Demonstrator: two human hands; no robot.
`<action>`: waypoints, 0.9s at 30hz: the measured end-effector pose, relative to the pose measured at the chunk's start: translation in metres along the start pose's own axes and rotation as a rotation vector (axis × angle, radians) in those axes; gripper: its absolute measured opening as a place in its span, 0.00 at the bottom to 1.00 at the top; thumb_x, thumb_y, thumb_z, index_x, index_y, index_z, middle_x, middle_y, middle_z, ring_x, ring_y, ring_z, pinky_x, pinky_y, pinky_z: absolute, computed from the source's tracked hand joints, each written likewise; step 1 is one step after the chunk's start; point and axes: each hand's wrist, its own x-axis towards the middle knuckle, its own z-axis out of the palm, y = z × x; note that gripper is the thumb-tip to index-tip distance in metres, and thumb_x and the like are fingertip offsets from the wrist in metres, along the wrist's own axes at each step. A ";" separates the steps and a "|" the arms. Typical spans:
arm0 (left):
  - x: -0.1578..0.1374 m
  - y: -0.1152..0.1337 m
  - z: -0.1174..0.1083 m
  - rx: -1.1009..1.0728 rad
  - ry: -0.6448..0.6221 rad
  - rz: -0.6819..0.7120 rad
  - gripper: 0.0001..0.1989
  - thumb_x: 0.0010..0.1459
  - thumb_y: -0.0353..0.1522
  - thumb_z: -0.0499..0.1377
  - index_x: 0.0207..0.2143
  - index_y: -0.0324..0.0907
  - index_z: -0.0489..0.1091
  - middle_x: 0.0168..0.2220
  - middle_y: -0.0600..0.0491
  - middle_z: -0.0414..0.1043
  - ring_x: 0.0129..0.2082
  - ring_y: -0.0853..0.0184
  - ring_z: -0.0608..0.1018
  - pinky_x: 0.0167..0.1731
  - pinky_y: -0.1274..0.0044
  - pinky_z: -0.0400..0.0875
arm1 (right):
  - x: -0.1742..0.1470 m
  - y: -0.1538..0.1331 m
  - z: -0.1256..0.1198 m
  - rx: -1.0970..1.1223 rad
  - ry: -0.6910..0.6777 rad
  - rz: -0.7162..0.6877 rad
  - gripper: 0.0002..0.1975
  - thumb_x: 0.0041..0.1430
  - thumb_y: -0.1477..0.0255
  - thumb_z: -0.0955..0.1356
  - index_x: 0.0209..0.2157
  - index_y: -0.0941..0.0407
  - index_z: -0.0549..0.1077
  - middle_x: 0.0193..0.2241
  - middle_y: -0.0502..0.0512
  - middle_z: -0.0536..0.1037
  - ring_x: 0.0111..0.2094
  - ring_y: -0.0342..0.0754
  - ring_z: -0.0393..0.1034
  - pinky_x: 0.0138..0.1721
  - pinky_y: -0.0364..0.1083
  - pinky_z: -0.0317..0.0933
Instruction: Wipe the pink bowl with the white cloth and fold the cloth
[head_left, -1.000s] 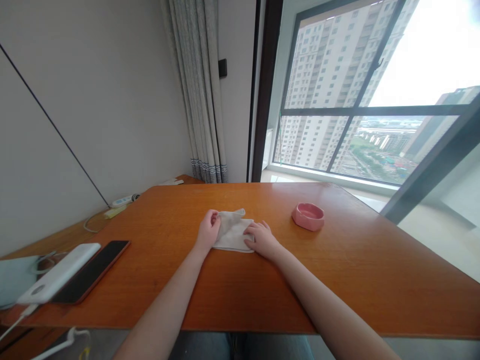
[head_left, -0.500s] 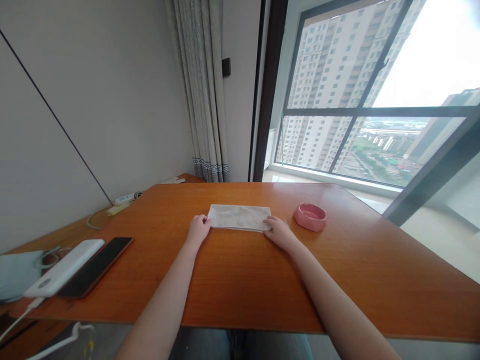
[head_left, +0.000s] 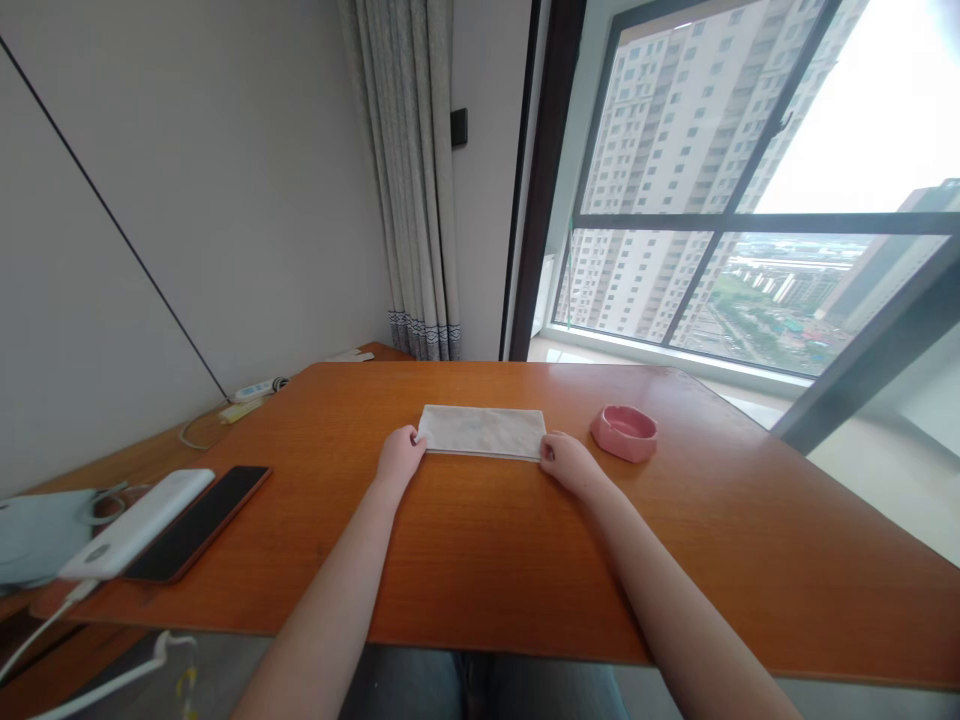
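White cloth [head_left: 481, 431] on wooden table [head_left: 495, 560], window [head_left: 739, 205] beyond

Room in high-rise home, seemingly: curtain [head_left: 420, 180], wooden table [head_left: 480, 560], wide window [head_left: 721, 222] facing tower block [head_left: 656, 170].

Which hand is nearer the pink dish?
Right hand, at the right end of the white cloth; left hand, at its left end, is farther from the dish.
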 end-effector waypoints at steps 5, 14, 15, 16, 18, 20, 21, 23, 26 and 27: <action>0.001 -0.001 0.000 0.068 0.001 -0.006 0.10 0.51 0.34 0.56 0.21 0.43 0.58 0.23 0.54 0.65 0.25 0.68 0.67 0.25 0.78 0.55 | 0.001 0.000 0.002 0.008 0.023 0.009 0.08 0.45 0.83 0.63 0.27 0.58 0.69 0.30 0.52 0.70 0.32 0.43 0.63 0.35 0.40 0.52; 0.001 0.000 0.000 0.132 -0.039 0.007 0.10 0.49 0.34 0.57 0.20 0.41 0.61 0.27 0.51 0.68 0.27 0.67 0.69 0.26 0.78 0.58 | 0.001 0.001 0.001 -0.035 0.013 0.038 0.05 0.45 0.81 0.64 0.24 0.57 0.68 0.27 0.51 0.69 0.29 0.42 0.61 0.31 0.40 0.52; 0.001 0.000 0.001 0.134 -0.039 0.007 0.10 0.49 0.34 0.57 0.20 0.41 0.61 0.27 0.51 0.68 0.28 0.67 0.69 0.27 0.77 0.58 | 0.000 0.000 0.000 -0.052 0.010 0.032 0.05 0.45 0.81 0.64 0.23 0.57 0.68 0.27 0.51 0.69 0.29 0.42 0.61 0.31 0.40 0.52; 0.000 0.000 0.001 0.136 -0.039 0.007 0.10 0.50 0.34 0.57 0.20 0.41 0.61 0.27 0.51 0.68 0.28 0.67 0.69 0.27 0.77 0.58 | -0.001 -0.001 -0.001 -0.072 0.006 0.025 0.05 0.44 0.81 0.64 0.23 0.57 0.68 0.27 0.51 0.69 0.29 0.43 0.61 0.31 0.40 0.52; 0.000 0.002 0.001 0.133 -0.038 0.009 0.09 0.51 0.34 0.56 0.22 0.41 0.62 0.28 0.50 0.68 0.28 0.66 0.70 0.27 0.77 0.59 | -0.003 -0.004 -0.003 -0.110 -0.001 0.019 0.04 0.46 0.79 0.64 0.23 0.57 0.69 0.28 0.52 0.69 0.29 0.43 0.62 0.31 0.41 0.53; -0.001 0.003 0.001 0.135 -0.017 0.006 0.06 0.51 0.34 0.56 0.27 0.41 0.64 0.31 0.50 0.69 0.31 0.65 0.71 0.29 0.77 0.60 | -0.004 -0.008 -0.003 -0.135 -0.003 0.031 0.04 0.49 0.77 0.64 0.23 0.57 0.70 0.28 0.53 0.70 0.30 0.44 0.63 0.32 0.42 0.53; -0.002 0.003 0.001 0.148 -0.004 -0.007 0.07 0.52 0.35 0.56 0.30 0.41 0.64 0.33 0.49 0.70 0.33 0.64 0.72 0.31 0.76 0.61 | -0.004 -0.010 -0.003 -0.144 0.001 0.045 0.06 0.51 0.75 0.64 0.23 0.57 0.70 0.29 0.54 0.71 0.30 0.45 0.64 0.32 0.42 0.53; -0.003 0.003 0.002 0.199 0.016 -0.058 0.11 0.52 0.38 0.56 0.34 0.40 0.65 0.38 0.46 0.70 0.38 0.60 0.72 0.35 0.73 0.62 | -0.004 -0.013 -0.002 -0.164 0.015 0.077 0.09 0.54 0.72 0.63 0.24 0.57 0.71 0.30 0.56 0.72 0.33 0.46 0.65 0.34 0.43 0.54; -0.002 0.000 0.003 0.267 -0.015 -0.113 0.15 0.53 0.43 0.54 0.32 0.39 0.66 0.39 0.43 0.70 0.41 0.55 0.72 0.39 0.69 0.62 | -0.003 -0.017 0.003 -0.201 0.023 0.097 0.10 0.56 0.70 0.63 0.25 0.57 0.72 0.33 0.58 0.73 0.36 0.49 0.67 0.37 0.44 0.55; -0.002 -0.001 0.004 0.265 -0.025 -0.109 0.15 0.53 0.43 0.54 0.30 0.39 0.66 0.38 0.42 0.70 0.41 0.55 0.72 0.39 0.68 0.62 | -0.003 -0.018 0.005 -0.207 0.019 0.095 0.10 0.57 0.69 0.64 0.26 0.57 0.72 0.33 0.59 0.73 0.37 0.49 0.67 0.37 0.44 0.55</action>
